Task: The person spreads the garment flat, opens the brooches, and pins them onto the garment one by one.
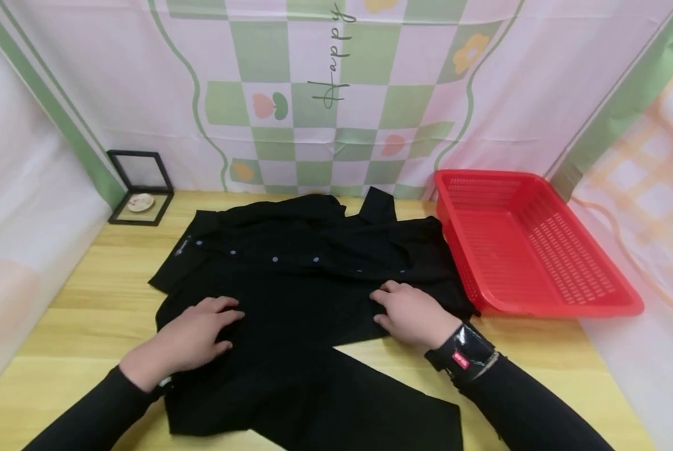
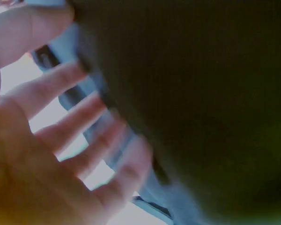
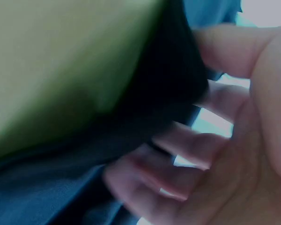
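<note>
A black button-up shirt (image 1: pixel 291 300) lies spread on the wooden table, its row of pale buttons running across the upper half. One sleeve (image 1: pixel 393 401) stretches toward the lower right. On the left part of the shirt rests my left hand (image 1: pixel 192 338), its fingers apart and nearly straight; the left wrist view shows these fingers (image 2: pixel 61 122) spread against dark cloth. My right hand (image 1: pixel 412 313) touches the shirt near its right end, with fingers loosely bent. In the right wrist view, this hand (image 3: pixel 234 140) has its fingertips at the edge of the black fabric.
A red plastic basket (image 1: pixel 539 307) stands at the right, close against the shirt's end. In the back left corner is a black frame (image 1: pixel 158 216) holding a small round item (image 1: pixel 141 202). A patterned curtain (image 1: pixel 336 144) hangs behind the table (image 1: pixel 88 313).
</note>
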Tool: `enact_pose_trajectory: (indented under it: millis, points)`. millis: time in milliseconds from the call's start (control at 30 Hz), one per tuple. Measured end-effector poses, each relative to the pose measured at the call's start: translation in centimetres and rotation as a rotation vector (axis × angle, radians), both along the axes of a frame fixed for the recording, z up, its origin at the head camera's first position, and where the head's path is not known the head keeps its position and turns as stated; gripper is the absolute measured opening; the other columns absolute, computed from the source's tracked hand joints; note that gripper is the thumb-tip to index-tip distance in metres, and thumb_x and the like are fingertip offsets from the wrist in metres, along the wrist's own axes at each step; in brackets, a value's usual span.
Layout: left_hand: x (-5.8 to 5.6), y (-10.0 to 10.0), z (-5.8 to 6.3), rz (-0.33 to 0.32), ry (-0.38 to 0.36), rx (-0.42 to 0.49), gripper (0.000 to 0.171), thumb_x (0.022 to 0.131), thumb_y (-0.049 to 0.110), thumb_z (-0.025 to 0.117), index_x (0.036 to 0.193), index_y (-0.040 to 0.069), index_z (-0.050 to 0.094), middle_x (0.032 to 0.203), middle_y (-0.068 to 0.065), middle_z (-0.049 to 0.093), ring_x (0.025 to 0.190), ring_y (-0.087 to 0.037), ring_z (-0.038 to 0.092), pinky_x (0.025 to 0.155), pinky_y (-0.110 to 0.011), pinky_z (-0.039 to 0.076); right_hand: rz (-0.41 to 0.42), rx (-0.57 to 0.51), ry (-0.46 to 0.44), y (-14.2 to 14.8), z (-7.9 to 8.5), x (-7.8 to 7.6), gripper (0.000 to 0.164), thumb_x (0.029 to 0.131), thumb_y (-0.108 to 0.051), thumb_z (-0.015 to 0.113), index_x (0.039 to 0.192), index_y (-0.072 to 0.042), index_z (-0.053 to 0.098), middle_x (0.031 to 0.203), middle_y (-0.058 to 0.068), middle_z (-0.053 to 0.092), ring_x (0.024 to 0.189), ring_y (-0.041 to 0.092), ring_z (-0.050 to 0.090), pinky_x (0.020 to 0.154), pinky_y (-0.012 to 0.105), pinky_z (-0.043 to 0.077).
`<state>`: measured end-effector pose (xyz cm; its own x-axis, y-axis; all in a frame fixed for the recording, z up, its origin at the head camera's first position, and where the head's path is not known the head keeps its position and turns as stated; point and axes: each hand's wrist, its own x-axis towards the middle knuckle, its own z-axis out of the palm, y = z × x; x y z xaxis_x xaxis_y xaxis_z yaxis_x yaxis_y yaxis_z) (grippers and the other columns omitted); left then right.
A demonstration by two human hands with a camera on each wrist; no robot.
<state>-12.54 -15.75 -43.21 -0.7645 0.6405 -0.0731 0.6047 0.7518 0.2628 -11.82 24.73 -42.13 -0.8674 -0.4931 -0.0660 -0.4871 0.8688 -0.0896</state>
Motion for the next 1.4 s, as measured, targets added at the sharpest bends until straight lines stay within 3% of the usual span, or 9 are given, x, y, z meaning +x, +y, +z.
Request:
enact_pose_trajectory:
  millis: [167, 267, 400, 600, 767, 900, 1167, 1267, 1400]
  points:
    - [-0.5, 0.1, -0.3, 0.021, 0.091, -0.026, 0.032, 0.088, 0.022, 0.079, 0.118, 0.013, 0.071, 0.131, -0.015, 0.057, 0.116, -0.036, 0.056, 0.084, -0.058, 0.049, -0.1, 0.102, -0.025, -1.0, -0.2, -0.5, 0.048, 0.092, -0.037, 0.071, 0.131, -0.01, 0.063, 0.118, 0.018, 0.059, 0.098, 0.037, 0.06, 0.084, 0.053, 0.05]
    - [-1.1, 0.1, -0.5, -0.005, 0.189, 0.014, 0.011, 0.086, 0.016, 0.08, 0.093, 0.017, 0.072, 0.111, -0.008, 0.063, 0.095, -0.029, 0.061, 0.072, -0.048, 0.053, -0.094, 0.092, 0.022, -1.3, -0.3, -0.7, 0.036, 0.09, -0.032, 0.073, 0.118, -0.011, 0.066, 0.1, 0.013, 0.06, 0.084, 0.032, 0.059, 0.073, 0.049, 0.051]
    - [-1.9, 0.0, -0.1, -0.002, 0.223, 0.067, 0.018, 0.088, 0.011, 0.077, 0.081, 0.02, 0.063, 0.085, 0.003, 0.058, 0.074, -0.018, 0.057, 0.062, -0.039, 0.05, -0.061, 0.078, 0.097, -1.5, -0.4, -1.1, 0.013, 0.09, -0.021, 0.075, 0.096, -0.013, 0.067, 0.084, 0.007, 0.053, 0.072, 0.027, 0.054, 0.063, 0.043, 0.049]
    - [-3.0, -0.4, 0.9, 0.041, 0.276, 0.224, 0.006, 0.095, 0.004, 0.067, 0.096, 0.009, 0.064, 0.084, 0.0, 0.056, 0.074, -0.017, 0.058, 0.065, -0.038, 0.05, -0.066, -0.001, 0.206, -0.7, 0.3, -1.7, 0.014, 0.096, -0.015, 0.067, 0.089, -0.009, 0.056, 0.071, 0.002, 0.05, 0.065, 0.026, 0.058, 0.057, 0.044, 0.049]
    - [-3.6, -1.1, 1.6, 0.015, 0.362, 0.293, 0.025, 0.094, 0.006, 0.069, 0.117, 0.002, 0.062, 0.093, -0.006, 0.054, 0.076, -0.02, 0.057, 0.065, -0.038, 0.05, -0.076, -0.235, 0.403, 0.4, 1.7, -2.3, 0.012, 0.096, -0.007, 0.065, 0.094, -0.006, 0.052, 0.07, 0.003, 0.056, 0.058, 0.024, 0.057, 0.052, 0.042, 0.049]
    - [-4.1, -1.6, 2.1, -0.031, 0.412, 0.297, 0.029, 0.088, 0.002, 0.075, 0.114, 0.002, 0.064, 0.092, -0.005, 0.052, 0.075, -0.02, 0.056, 0.064, -0.038, 0.05, -0.002, -0.332, 0.46, 1.1, 2.5, -2.3, 0.014, 0.094, -0.009, 0.068, 0.101, -0.006, 0.056, 0.08, 0.003, 0.062, 0.063, 0.02, 0.059, 0.056, 0.04, 0.051]
    - [-4.5, -2.5, 2.8, 0.005, 0.491, 0.242, 0.021, 0.092, 0.001, 0.068, 0.112, -0.002, 0.065, 0.095, -0.013, 0.067, 0.083, -0.032, 0.066, 0.072, -0.048, 0.053, 0.18, -0.212, 0.208, 1.6, 2.3, 0.2, 0.064, 0.08, -0.057, 0.078, 0.12, -0.011, 0.06, 0.075, -0.012, 0.056, 0.064, 0.004, 0.055, 0.057, 0.031, 0.05]
    - [-4.2, -2.8, 2.4, -0.02, 0.467, 0.213, 0.036, 0.09, 0.002, 0.072, 0.124, -0.002, 0.061, 0.102, -0.015, 0.066, 0.086, -0.034, 0.065, 0.076, -0.049, 0.052, 0.18, -0.066, 0.068, 1.0, 1.4, 2.2, 0.082, 0.072, -0.059, 0.082, 0.13, -0.008, 0.054, 0.092, -0.003, 0.061, 0.08, 0.013, 0.061, 0.071, 0.038, 0.054]
    - [-3.7, -2.9, 1.7, -0.121, 0.47, 0.209, 0.049, 0.077, -0.006, 0.08, 0.121, 0.003, 0.061, 0.101, -0.01, 0.056, 0.082, -0.028, 0.058, 0.071, -0.047, 0.049, 0.15, 0.032, -0.016, 0.2, 0.6, 3.9, 0.076, 0.07, -0.048, 0.088, 0.121, -0.007, 0.05, 0.089, 0.0, 0.055, 0.078, 0.018, 0.058, 0.072, 0.041, 0.051]
